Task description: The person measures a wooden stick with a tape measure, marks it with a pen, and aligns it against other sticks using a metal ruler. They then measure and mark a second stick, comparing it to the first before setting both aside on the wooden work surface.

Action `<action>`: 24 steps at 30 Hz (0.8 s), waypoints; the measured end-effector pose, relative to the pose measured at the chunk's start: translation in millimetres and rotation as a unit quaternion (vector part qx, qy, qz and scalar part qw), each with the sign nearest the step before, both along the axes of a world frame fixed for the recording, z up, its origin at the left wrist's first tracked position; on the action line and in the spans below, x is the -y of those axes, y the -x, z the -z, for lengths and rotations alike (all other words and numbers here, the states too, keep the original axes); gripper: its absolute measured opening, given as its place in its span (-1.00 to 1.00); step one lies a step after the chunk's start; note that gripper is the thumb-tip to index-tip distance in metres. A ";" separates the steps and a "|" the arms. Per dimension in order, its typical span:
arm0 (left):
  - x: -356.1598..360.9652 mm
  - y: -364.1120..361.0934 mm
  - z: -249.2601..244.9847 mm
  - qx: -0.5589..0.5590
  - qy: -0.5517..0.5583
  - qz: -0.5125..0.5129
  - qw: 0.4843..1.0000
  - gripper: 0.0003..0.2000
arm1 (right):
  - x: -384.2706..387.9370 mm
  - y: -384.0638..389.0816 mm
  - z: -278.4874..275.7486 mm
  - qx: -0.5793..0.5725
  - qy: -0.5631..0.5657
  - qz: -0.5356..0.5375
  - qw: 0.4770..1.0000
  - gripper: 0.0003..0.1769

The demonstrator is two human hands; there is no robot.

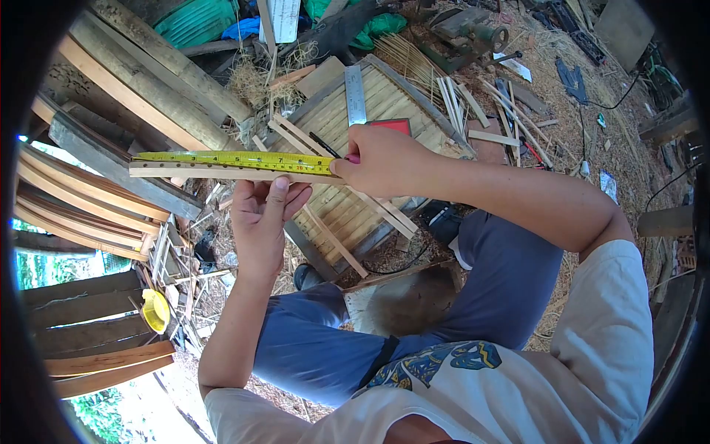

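Note:
A yellow tape measure blade (237,160) lies stretched along a thin wooden strip (200,172), numbers facing up. My left hand (265,211) is closed on the strip from below, thumb against its near edge and fingers behind. My right hand (373,164) pinches the blade and the strip together at their right end. A thin black pen-like stick (322,143) juts from the right hand, with a bit of pink showing at the fingers. The tape's case is hidden. Behind the right hand, a square with a steel blade (356,96) and red handle (392,124) rests on a slatted wooden panel (318,115).
Loose strips (384,214) cross the panel between my knees. Curved planks (89,192) are stacked at the left, near a yellow plastic container (155,311). Offcuts (484,111) and shavings cover the ground at right, with a metal tool (462,41) beyond.

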State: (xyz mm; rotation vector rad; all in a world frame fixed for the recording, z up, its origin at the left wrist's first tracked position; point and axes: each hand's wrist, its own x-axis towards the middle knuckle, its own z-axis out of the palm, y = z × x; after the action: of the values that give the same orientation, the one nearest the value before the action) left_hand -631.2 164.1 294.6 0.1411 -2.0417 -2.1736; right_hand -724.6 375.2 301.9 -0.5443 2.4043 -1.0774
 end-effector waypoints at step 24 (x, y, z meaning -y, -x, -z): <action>2.3 0.8 1.9 0.009 -0.011 0.008 1.000 -0.71 | 0.8 1.7 6.2 -0.006 0.009 -0.004 1.000 -0.53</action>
State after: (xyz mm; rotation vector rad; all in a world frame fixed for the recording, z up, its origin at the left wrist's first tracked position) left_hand -632.0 161.8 292.7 0.1487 -2.0370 -2.2124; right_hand -726.4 374.4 295.7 -0.5679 2.4030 -1.0970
